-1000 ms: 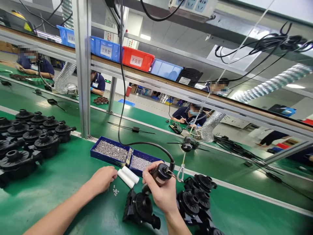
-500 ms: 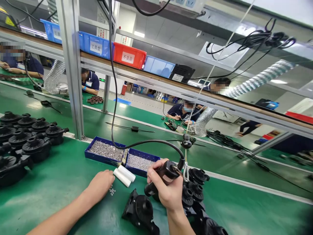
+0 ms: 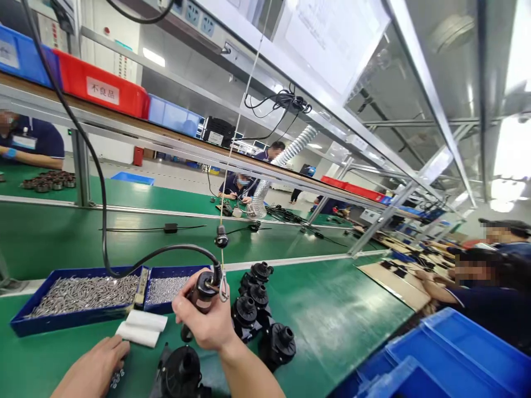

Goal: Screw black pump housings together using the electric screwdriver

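My right hand (image 3: 211, 320) is wrapped round a black electric screwdriver (image 3: 204, 288), which hangs from a cord and has a cable at its top. Just below the tool stands a black blower housing (image 3: 182, 367), partly cut off by the lower edge. Over at the lower left, my left hand (image 3: 97, 362) rests on the green bench with its fingers curled together beside a few small ring-shaped washers (image 3: 117, 378). Its fingertips are hidden, so whatever they pinch does not show. Two white rolls (image 3: 141, 329) lie just beyond those fingers.
Behind the rolls sit a blue tray of screws (image 3: 83, 296) and a smaller blue tray (image 3: 166, 290) of small metal parts. Several black housings (image 3: 257, 298) stand right of my right hand. Blue crates (image 3: 456, 354) fill the lower right, near co-workers. A shelf with bins (image 3: 103, 83) crosses above.
The view has swung to the right, bringing the blue crates and the co-workers at right into sight. My right hand keeps the screwdriver; my left hand stays by the washers.
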`<state>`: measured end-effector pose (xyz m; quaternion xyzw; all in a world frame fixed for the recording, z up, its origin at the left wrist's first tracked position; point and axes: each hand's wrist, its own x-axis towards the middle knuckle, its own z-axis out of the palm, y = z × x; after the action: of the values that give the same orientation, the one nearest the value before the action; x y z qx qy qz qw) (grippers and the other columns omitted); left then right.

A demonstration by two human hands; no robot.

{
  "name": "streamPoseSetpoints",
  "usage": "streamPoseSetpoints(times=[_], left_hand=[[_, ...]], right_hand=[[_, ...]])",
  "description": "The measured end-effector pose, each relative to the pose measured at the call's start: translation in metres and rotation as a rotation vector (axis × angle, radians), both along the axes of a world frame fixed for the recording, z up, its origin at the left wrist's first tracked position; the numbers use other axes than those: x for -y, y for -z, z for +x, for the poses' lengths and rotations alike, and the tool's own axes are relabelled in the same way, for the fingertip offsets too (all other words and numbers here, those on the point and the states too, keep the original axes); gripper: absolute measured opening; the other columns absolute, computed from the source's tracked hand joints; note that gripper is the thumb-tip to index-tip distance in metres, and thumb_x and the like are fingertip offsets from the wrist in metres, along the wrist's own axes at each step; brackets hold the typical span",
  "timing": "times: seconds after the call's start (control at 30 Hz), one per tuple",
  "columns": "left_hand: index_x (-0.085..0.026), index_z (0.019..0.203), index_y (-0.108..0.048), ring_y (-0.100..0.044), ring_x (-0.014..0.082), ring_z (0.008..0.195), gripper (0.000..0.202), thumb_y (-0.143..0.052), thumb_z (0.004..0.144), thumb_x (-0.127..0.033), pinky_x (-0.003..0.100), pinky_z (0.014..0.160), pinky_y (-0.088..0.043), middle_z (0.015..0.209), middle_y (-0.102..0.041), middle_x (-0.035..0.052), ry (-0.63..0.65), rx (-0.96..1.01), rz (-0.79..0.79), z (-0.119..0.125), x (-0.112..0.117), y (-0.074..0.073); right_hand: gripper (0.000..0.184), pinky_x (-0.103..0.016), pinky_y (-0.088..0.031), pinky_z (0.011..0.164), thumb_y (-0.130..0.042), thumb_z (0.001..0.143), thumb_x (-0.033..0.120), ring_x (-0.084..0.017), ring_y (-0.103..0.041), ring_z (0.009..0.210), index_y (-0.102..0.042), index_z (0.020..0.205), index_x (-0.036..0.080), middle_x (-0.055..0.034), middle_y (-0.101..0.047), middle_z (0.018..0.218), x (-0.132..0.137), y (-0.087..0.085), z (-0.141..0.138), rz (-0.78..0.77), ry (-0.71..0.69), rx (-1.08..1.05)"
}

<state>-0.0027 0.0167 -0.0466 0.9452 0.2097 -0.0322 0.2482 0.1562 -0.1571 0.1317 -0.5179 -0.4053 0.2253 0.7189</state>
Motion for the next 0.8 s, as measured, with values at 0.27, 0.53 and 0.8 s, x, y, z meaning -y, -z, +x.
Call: streamPoseSetpoints(times=[0.27, 0.53, 0.8], left_hand=[[-0.024, 0.082, -0.068, -0.068, 0.0302, 0.100, 0.022, -0.049, 0.092, -0.022, 0.035, 0.091, -0.052, 0.101, -0.075, 0.0081, -0.055, 0.091, 0.002, -0.003, 0.005, -0.003], [-0.024, 0.077, -0.058, -0.070, 0.0246, 0.090, 0.030, -0.040, 0.099, -0.017, 0.031, 0.083, -0.048, 0.095, -0.073, 0.0048, 0.007, 0.115, 0.003, -0.001, 0.001, -0.004], [-0.021, 0.086, -0.061, -0.068, 0.0243, 0.093, 0.027, -0.045, 0.094, -0.001, 0.032, 0.079, -0.038, 0.097, -0.072, 0.0059, -0.099, 0.039, 0.076, -0.007, 0.003, -0.037]], right_hand=[[0.040, -0.029, -0.048, 0.053, -0.085, 0.080, 0.053, -0.016, -0.059, 0.054, -0.061, 0.083, 0.022, 0.0004, -0.062, 0.065, 0.000, -0.005, 0.000, -0.008, 0.012, 0.037], [0.037, -0.029, -0.051, 0.053, -0.082, 0.085, 0.052, -0.017, -0.061, 0.055, -0.061, 0.086, 0.022, -0.0007, -0.064, 0.067, 0.002, -0.003, 0.001, 0.012, 0.031, 0.098], [0.024, -0.028, -0.052, 0.054, -0.081, 0.091, 0.035, -0.016, -0.063, 0.056, -0.061, 0.093, 0.022, -0.0002, -0.068, 0.074, 0.009, -0.009, 0.003, 0.048, 0.038, 0.146]])
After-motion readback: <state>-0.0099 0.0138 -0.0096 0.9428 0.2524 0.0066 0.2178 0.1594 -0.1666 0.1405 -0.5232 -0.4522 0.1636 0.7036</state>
